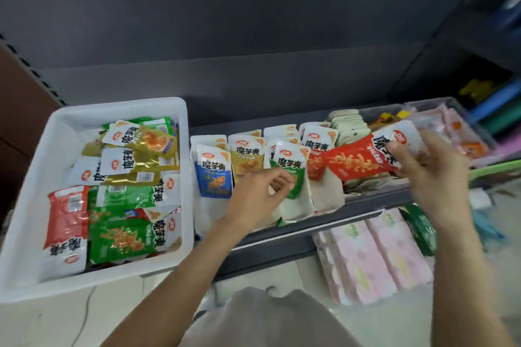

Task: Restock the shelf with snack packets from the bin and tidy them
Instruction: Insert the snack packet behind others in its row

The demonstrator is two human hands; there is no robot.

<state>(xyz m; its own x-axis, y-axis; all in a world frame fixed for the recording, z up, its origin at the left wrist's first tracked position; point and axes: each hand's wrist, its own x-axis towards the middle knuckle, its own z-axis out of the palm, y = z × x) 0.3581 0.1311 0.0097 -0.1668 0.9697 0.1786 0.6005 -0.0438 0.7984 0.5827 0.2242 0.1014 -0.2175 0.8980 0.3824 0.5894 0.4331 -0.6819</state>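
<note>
A white rectangular plastic bin (pixel 28 222) is seen at the left of the frame, resting on the dark grey metal shelf (pixel 324 224) beside the stocked rows. It is judged well short of emptied: a loose heap of glossy snack packets in green, gold and red (pixel 124 200) is still held in it, lying flat and overlapping at mixed angles.

At the centre of the frame, several rows of upright packets are recorded on the shelf: a blue-fronted packet (pixel 212 172), a gold-fronted packet (pixel 246 158) and a green-fronted packet (pixel 290 175) stand at the front of their rows, with white dividers between them.

The left hand (pixel 259 194) is noted at the green-fronted packet, its fingers curled and pinching the lower edge. The right hand (pixel 428 166), at the right of the frame, grips a red-and-white foil packet (pixel 363 159), held tilted above the red row and not yet seated.

Restocking is assessed as partly done; the held packet remains to be placed, the bin remains to be cleared, and the leaning fronts remain to be straightened.

Pink wrapped packs (pixel 375 256) are noted on the lower level, at the lower right.
</note>
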